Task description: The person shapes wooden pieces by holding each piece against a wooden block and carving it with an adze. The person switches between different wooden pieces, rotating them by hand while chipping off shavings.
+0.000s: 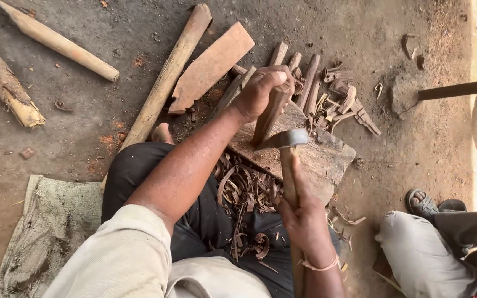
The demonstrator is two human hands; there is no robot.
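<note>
Left hand is clamped on a wooden stick, being held upright on the chopping block. Right hand is closed round the adze. Fingers are best kept high above the blade. Shavings are lying below.

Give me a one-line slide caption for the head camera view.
Left hand steadies a wooden stick on a chopping block while right hand swings an adze.

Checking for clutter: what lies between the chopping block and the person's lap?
In the head view, a heap of curled wood shavings fills the gap below the chopping block.
</note>
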